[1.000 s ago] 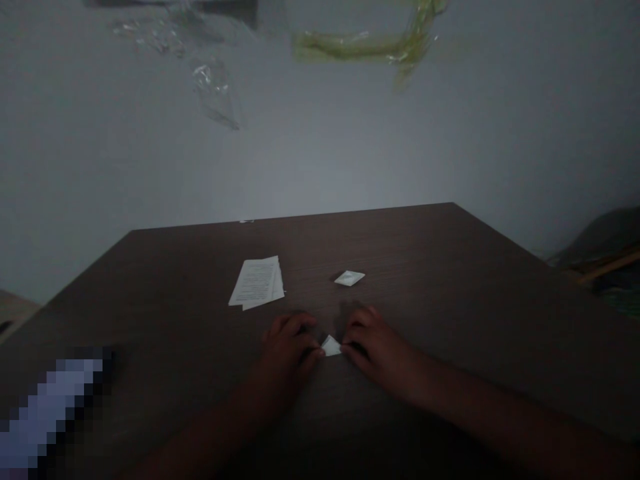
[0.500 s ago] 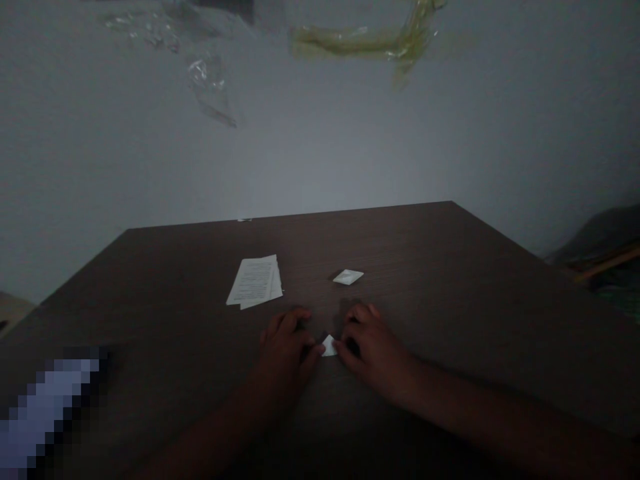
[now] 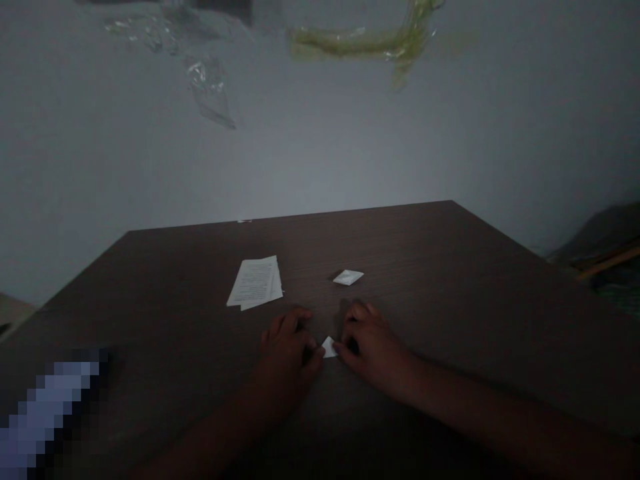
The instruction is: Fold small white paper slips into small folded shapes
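A small folded piece of white paper (image 3: 329, 347) lies low on the brown table, its top coming to a point. From the left, my left hand (image 3: 290, 347) pinches its edge, thumb and fingertips closed on it. On the other side my right hand (image 3: 367, 341) grips the opposite edge between thumb and forefinger, the other fingers curled. Just beyond my hands rests a diamond-shaped folded paper (image 3: 349, 277). Parts of the piece between my fingers are covered by the fingertips, and the light is dim.
A few printed paper sheets (image 3: 254, 283) overlap at the left of the table (image 3: 400, 247). A blurred-out, pixelated object (image 3: 50, 407) lies at the near left. Behind the table's far edge rises a wall (image 3: 320, 147) with yellowed tape (image 3: 350, 43) on it.
Almost nothing differs. Both hands stay on the small folded paper, with only a very slight shift of the fingers and of the view.
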`<state>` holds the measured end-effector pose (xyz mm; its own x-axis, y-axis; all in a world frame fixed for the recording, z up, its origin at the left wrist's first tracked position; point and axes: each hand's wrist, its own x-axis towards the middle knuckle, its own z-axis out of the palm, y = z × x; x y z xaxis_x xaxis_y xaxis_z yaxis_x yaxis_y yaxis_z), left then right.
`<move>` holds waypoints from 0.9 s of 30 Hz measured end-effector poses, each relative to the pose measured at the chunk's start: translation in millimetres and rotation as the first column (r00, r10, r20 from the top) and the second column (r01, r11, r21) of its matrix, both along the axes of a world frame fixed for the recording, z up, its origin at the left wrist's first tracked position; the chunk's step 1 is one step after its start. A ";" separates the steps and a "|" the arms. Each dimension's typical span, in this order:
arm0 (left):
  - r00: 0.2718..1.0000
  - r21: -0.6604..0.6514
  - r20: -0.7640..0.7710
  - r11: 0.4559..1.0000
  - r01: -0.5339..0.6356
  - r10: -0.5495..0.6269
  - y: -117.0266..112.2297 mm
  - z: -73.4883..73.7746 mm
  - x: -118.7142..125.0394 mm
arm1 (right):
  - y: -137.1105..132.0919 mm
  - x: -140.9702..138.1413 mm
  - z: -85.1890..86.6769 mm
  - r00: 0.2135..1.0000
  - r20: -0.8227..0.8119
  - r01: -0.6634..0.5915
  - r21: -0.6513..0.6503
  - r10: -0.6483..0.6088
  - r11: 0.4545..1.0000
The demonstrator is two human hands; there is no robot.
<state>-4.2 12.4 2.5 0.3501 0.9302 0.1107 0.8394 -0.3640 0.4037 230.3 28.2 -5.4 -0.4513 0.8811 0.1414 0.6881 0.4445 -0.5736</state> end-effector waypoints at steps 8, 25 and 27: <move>0.999 -0.031 -0.028 0.999 -0.023 0.022 -1.4 7.2 7.1 | -0.9 0.7 -0.1 0.999 0.044 -0.006 0.043 0.004 0.999; 0.999 -0.024 -0.034 0.999 0.028 -0.029 4.6 -9.0 -7.9 | -6.3 2.5 -5.5 0.985 0.170 0.010 0.127 -0.031 0.992; 0.999 -0.014 -0.017 0.999 0.042 -0.042 6.2 -12.5 -16.5 | -6.5 2.0 -6.1 0.983 0.182 0.003 0.132 -0.027 0.991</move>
